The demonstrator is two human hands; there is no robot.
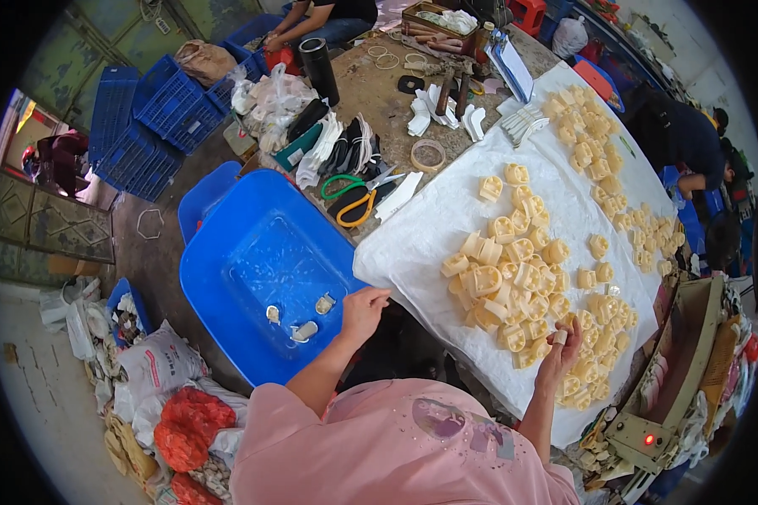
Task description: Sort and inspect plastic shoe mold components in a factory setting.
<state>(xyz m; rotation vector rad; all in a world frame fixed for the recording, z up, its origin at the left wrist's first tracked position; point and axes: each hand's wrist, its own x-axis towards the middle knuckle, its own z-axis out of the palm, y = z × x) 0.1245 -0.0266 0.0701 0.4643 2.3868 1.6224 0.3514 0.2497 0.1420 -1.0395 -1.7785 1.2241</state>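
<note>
The person in the pink top sits at the near edge of a worktop covered by a white sheet, and that sheet is the landmark here. Spread across it lie many small cream plastic parts, heaped thickest near the sheet's middle and near edge, thinner toward its far end, so they can be picked one at a time within easy reach.

The right hand hovers at the sheet's near edge, right over the pile, its grip pinched shut on one small cream piece held up between the fingertips, probably for a closer look.

The left hand is off the sheet's left edge, over the rim of a big blue tub set low beside the worktop. The fingers are curled together; whether anything is inside them I cannot tell. A few pale pieces lie on the tub's floor just beside that hand, which suggests the tub takes what comes off the sheet.

Beyond the sheet's far left corner lie scissors with green and yellow handles, a roll of tape and white strips. Another person leans in at the sheet's right edge.
</note>
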